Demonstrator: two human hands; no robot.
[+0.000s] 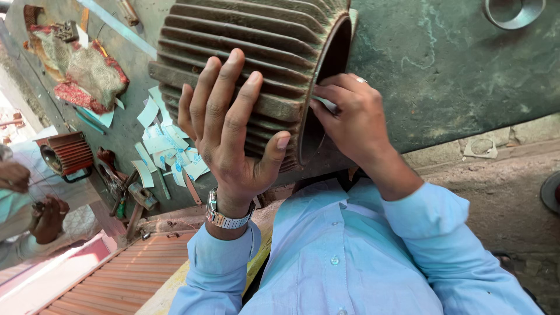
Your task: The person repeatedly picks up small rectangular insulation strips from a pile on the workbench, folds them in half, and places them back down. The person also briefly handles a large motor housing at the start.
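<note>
While steadying the housing:
Left hand (230,125): spread flat on finned motor housing (256,41).
Right hand (350,119): pinching white paper strip (326,104) at housing rim.

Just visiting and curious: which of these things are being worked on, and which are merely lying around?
In use:
finned motor housing
left hand on its fins
right hand at its open end, pinching a small white slip

Lying about:
paper scraps
small red finned housing
metal ring
cloth bundle
</note>
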